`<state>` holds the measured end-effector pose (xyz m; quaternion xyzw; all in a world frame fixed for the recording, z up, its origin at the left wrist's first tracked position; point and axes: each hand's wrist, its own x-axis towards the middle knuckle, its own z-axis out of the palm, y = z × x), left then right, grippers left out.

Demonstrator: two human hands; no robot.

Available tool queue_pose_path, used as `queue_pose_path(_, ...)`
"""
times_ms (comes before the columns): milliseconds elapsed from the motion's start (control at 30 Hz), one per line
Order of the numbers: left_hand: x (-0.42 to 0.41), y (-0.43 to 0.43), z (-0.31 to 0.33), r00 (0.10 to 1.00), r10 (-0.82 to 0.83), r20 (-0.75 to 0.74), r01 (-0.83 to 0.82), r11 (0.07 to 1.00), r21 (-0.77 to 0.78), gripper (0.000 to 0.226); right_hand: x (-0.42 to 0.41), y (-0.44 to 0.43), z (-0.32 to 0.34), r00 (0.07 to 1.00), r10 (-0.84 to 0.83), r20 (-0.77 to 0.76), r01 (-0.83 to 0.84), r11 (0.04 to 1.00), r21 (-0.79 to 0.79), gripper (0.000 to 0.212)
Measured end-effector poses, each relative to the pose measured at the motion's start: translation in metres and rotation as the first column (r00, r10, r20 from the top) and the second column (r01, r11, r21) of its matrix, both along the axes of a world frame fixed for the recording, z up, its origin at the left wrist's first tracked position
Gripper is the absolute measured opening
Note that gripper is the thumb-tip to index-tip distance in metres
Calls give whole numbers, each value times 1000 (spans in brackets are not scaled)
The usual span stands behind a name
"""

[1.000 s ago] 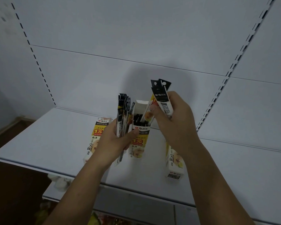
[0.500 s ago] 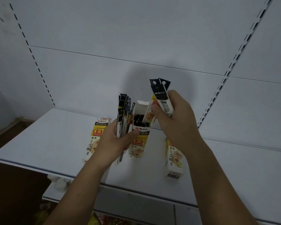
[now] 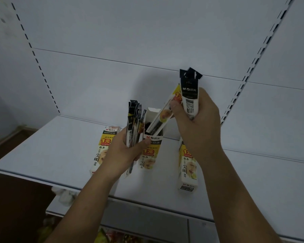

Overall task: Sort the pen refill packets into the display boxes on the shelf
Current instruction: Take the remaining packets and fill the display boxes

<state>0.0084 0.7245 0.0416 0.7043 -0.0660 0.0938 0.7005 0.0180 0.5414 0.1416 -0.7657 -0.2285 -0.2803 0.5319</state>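
Note:
Three yellow-and-white display boxes stand on the white shelf (image 3: 42, 151): a left box (image 3: 102, 149), a middle box (image 3: 150, 155) with its top flap open, and a right box (image 3: 187, 171). My left hand (image 3: 123, 153) grips a bundle of several black-and-white refill packets (image 3: 134, 125) upright, its thumb resting against the middle box. My right hand (image 3: 197, 123) holds a few refill packets (image 3: 189, 97) upright above the right box. Its thumb also pinches a slanted yellow-topped packet (image 3: 162, 116) whose lower end sits inside the middle box.
White back panels with slotted uprights (image 3: 249, 71) rise behind the shelf. A lower shelf (image 3: 147, 218) and some colourful goods (image 3: 112, 235) show beneath the shelf's front edge. Bare shelf surface extends left and right of the boxes.
My right hand has lifted slightly with its packets, and the slanted packet now reaches down into the middle box. The left hand has stayed where it was.

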Motion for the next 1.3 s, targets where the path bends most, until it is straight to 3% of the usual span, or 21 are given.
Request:
queue_pose_path(300, -3, -1, 2, 1000, -9, -5, 9, 1000, -8, 10, -5, -1, 4, 999, 16, 36, -16, 1000, -15, 17)
queue_pose_path(500, -2, -1, 0, 1000, 28, -4, -28, 1000, 3, 12, -4, 0, -6, 999, -47, 14, 45, 992, 121, 10)
queue_pose_path(733, -1, -3, 0, 999, 44, -3, -44, 999, -9, 20, -2, -3, -12, 995, -87, -41, 93, 982, 163, 13)
queue_pose_path(933, -1, -4, 2, 999, 41, -16, -41, 999, 7, 11, 3, -9, -15, 988, -124, -91, 141, 964, 223, 12)
queue_pose_path(1167, -1, -5, 3, 999, 38, -4, -38, 999, 12, 11, 3, -9, -22, 991, -101, -88, 115, 977, 177, 15)
queue_pose_path(1300, 0, -5, 1, 999, 39, -2, -39, 999, 10, 12, 5, -10, -19, 991, -8, -131, 8, 1000, 1, 11)
